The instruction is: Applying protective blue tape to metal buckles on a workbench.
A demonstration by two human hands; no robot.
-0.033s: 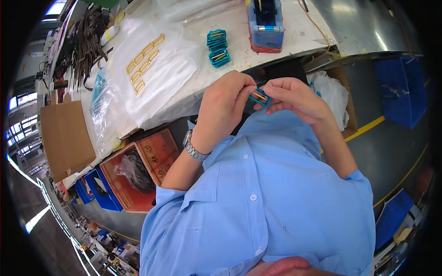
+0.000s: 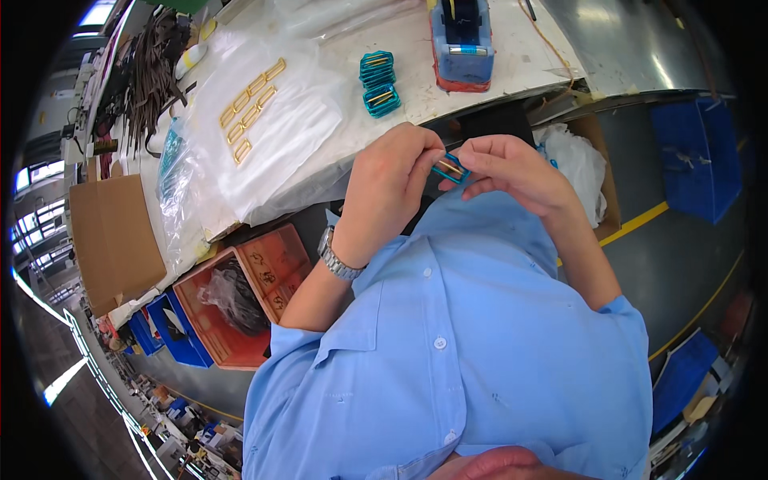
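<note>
Apparently nothing had shifted, leaving the handling no further along. Between their fingertips, the left hand [image 2: 390, 172] and right hand [image 2: 514, 170] pinched a teal, angular buckle with a metallic-looking gold bar [image 2: 451, 167].

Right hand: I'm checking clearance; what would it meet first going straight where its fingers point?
The right hand would first meet the teal-and-gold frame it already seems to pinch, then probably the left hand; depth is unclear.

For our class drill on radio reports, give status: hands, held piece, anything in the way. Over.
Left hand, right hand: both gripping one teal frame. Gold bar across it, held in front of table. Nothing seen blocking.
</note>
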